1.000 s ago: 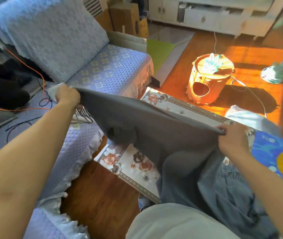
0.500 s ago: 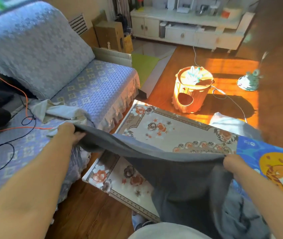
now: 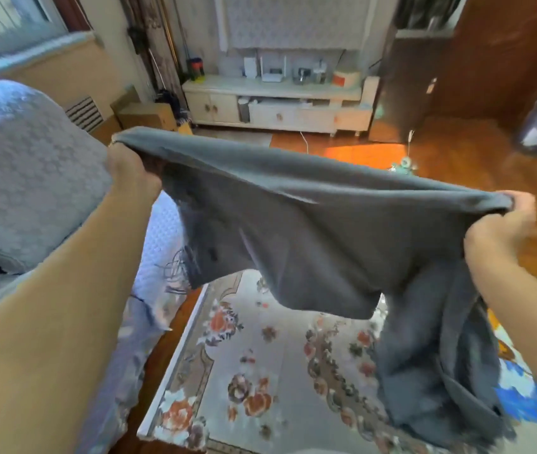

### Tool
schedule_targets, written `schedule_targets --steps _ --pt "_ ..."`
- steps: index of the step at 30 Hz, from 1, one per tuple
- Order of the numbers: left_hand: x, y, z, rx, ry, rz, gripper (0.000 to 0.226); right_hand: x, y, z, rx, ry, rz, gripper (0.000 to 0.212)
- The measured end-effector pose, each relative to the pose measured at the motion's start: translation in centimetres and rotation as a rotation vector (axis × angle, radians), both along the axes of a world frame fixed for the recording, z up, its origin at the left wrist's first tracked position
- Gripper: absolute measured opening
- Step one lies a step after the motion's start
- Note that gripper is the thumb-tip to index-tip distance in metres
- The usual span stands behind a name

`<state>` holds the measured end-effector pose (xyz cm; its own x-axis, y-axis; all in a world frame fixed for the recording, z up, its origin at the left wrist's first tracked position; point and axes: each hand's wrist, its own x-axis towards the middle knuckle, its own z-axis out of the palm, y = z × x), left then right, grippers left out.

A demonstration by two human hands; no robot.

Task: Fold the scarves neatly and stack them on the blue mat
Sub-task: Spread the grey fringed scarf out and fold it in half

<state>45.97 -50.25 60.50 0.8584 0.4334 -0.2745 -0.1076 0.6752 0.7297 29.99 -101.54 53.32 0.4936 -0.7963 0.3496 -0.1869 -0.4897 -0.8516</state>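
A large grey scarf [image 3: 309,231] hangs stretched in the air between both hands. My left hand [image 3: 131,173] grips its upper left corner, raised in front of the sofa. My right hand [image 3: 503,231] grips the upper right edge, and the rest of the cloth trails down below it toward the floor. The blue mat [image 3: 522,398] with an orange and white picture shows only at the lower right, partly hidden by the hanging scarf and my right forearm.
A sofa with a blue quilted cover [image 3: 31,178] stands at the left. A floral rug [image 3: 260,371] lies on the wooden floor below the scarf. A white cabinet [image 3: 277,103] lines the far wall, with cardboard boxes [image 3: 145,114] beside it.
Both hands have lifted the scarf from low over the rug up to chest height and pulled it wider. The view has tilted up toward the far wall.
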Motion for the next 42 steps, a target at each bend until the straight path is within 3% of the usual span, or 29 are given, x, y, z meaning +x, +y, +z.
schedule_targets --steps 3,6,10,12,14,17,20,23,26,29,33,34,36,38,40,42 --pt "-3.0 3.8 -2.4 0.061 0.037 0.163 0.038 -2.5 2.0 -0.3 -0.11 0.208 0.143 0.027" --pt "-5.6 7.9 -7.9 0.291 0.255 0.259 0.032 -5.6 2.3 -4.5 -0.434 0.515 0.332 0.025" --pt "-8.3 18.2 -23.0 0.81 0.729 0.094 0.02 -8.6 3.5 -10.7 -0.736 0.783 0.484 0.035" --pt "-12.3 17.9 -25.0 0.96 0.965 -0.009 0.018 -10.4 3.9 -13.2 -0.848 0.906 0.606 0.041" --pt "-15.6 17.6 -26.9 1.242 1.129 -0.217 0.019 -12.2 4.4 -14.7 -0.913 0.949 0.708 0.05" --pt "-18.9 16.2 -29.3 1.263 1.057 -0.285 0.002 -14.4 4.9 -16.9 -0.984 0.992 0.802 0.072" --pt "-21.1 16.3 -34.6 1.443 1.095 -0.53 0.009 -16.2 5.0 -20.3 -1.054 1.064 0.898 0.086" --pt "-25.9 16.2 -41.1 1.465 1.281 -0.799 0.05 -17.7 5.9 -22.5 -1.12 1.124 1.041 0.086" --pt "-31.6 11.4 -43.3 1.278 1.224 -1.036 0.058 -18.3 7.3 -24.3 -1.164 1.19 1.092 0.088" --pt "-35.5 4.7 -42.1 1.124 1.032 -1.169 0.062 -18.2 8.2 -25.6 -1.128 1.316 1.054 0.087" --pt "-39.0 -2.9 -39.6 0.942 0.951 -1.284 0.061 -18.3 9.2 -24.9 -1.011 1.546 1.119 0.068" --pt "-39.4 -4.2 -39.0 0.919 0.939 -1.301 0.06 -18.8 9.2 -25.2 -0.906 1.601 1.195 0.064" --pt "-39.5 -6.4 -38.2 0.901 0.907 -1.349 0.058 -19.7 9.2 -24.8 -0.376 1.889 1.272 0.061" --pt "-38.8 -8.4 -37.8 0.927 0.867 -1.417 0.054 -20.8 7.8 -24.8 0.008 1.844 1.17 0.057" --pt "-37.6 -10.8 -37.3 0.995 0.801 -1.48 0.04 -22.1 4.4 -25.3 0.146 1.723 0.948 0.044" --pt "-36.0 -13.6 -36.8 1.068 0.739 -1.546 0.028 -23.4 -0.1 -25.6 0.149 1.713 0.756 0.038"
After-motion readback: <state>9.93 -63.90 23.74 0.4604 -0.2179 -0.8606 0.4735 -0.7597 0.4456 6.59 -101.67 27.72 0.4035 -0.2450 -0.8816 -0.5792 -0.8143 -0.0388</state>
